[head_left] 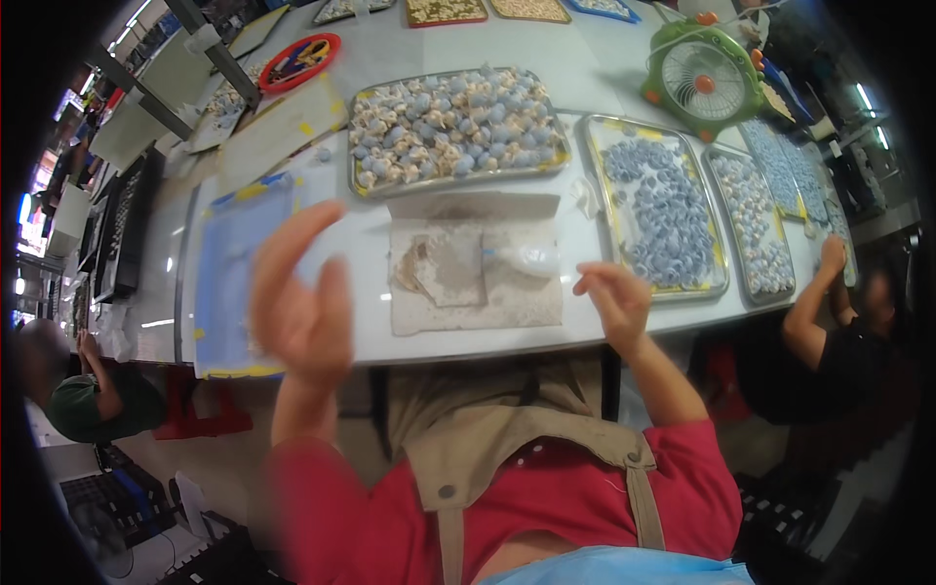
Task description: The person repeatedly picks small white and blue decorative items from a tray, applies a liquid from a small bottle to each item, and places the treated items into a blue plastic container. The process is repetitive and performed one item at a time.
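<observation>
Head view: left hand (300, 317) and right hand (622, 304) are flanking cardboard (414, 318).
Left fingers are standing apart; right are nearly meeting, cannot tell if pinching; bottle (532, 258) is probably needing gentle grip.

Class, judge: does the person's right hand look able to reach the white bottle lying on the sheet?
Probably yes: the right hand is close to the white bottle, and nothing visible stands between them.

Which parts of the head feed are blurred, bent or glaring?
Head view: left grip heavily blurred, right grip clearer; head view: near edge of the table bowed by the fisheye; head view: lamp at right glaring white, corners black.
</observation>
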{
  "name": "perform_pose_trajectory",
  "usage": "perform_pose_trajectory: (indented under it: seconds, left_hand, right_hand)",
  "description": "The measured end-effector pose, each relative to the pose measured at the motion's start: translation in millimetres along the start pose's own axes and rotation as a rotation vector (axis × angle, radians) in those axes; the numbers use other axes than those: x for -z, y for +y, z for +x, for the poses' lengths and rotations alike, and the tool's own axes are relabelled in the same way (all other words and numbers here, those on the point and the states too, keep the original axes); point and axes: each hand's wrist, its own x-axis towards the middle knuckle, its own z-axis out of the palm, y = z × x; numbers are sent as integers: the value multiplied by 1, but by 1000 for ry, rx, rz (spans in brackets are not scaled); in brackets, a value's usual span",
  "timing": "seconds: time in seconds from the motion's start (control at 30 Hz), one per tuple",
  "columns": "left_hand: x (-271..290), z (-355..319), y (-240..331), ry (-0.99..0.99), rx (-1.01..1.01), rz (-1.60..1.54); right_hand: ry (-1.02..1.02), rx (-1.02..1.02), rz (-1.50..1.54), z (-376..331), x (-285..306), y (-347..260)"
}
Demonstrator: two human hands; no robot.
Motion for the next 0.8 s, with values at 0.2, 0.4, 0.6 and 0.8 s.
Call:
perform_pose_trajectory:
  seconds: [0.2,0.4,0.6,0.8]
  left_hand:
    - [-8,-11,-125,60,830,-23]
    - [5,-15,-255,-214,670,634]
    - [-33,-1,-261,-364,710,887]
    - [-31,-1,-280,-608,694,854]
  right_hand:
    - [79,-61,-38,-12,-16,36]
    - [145,-204,120,-13,-19,49]
    - [161,-311,144,-11,-17,53]
    - [155,-337,153,-8,-18,53]
